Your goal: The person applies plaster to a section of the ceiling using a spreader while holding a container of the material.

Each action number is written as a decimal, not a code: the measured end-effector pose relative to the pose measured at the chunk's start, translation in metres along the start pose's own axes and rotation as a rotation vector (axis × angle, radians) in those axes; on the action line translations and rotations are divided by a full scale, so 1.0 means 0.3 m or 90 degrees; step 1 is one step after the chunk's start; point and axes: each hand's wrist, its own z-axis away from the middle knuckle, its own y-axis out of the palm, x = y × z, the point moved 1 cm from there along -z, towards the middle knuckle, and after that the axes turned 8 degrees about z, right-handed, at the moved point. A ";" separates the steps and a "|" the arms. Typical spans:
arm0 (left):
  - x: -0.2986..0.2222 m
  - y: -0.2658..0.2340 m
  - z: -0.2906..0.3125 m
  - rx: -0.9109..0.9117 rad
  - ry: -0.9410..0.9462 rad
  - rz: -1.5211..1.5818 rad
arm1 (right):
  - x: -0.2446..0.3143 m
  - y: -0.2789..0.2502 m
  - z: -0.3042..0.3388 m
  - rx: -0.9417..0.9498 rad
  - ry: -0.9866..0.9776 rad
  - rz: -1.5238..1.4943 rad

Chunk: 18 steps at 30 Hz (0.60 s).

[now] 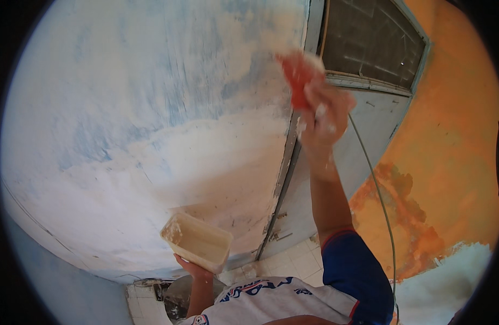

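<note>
It was a home under repair: beside the grey door (363, 130), a patchy blue-white plastered wall (152, 135) stood left, a peeling orange wall (449, 162) right, pale tiles (298, 262) below.

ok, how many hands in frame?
2. Right hand raised at the door frame, gripping a red scraper. Left hand low, holding a plastic tub from beneath. No others visible.

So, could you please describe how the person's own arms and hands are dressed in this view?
Both hands are bare and ungloved. The right hand is smeared with pale plaster, and its arm ends in a short blue sleeve with red trim. The left hand and forearm are bare; the white printed jersey shows below.
</note>
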 end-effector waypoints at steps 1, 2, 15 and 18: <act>0.000 -0.006 0.001 0.015 -0.003 0.003 | -0.029 0.044 -0.063 -0.039 -0.017 0.026; 0.003 -0.010 0.000 0.032 -0.009 0.008 | -0.055 0.080 -0.123 -0.046 -0.029 0.033; -0.005 -0.007 0.004 0.047 -0.052 0.031 | 0.159 -0.081 0.387 0.118 0.069 -0.094; -0.008 0.014 0.014 0.040 -0.053 0.009 | 0.113 -0.076 0.247 0.022 0.196 -0.213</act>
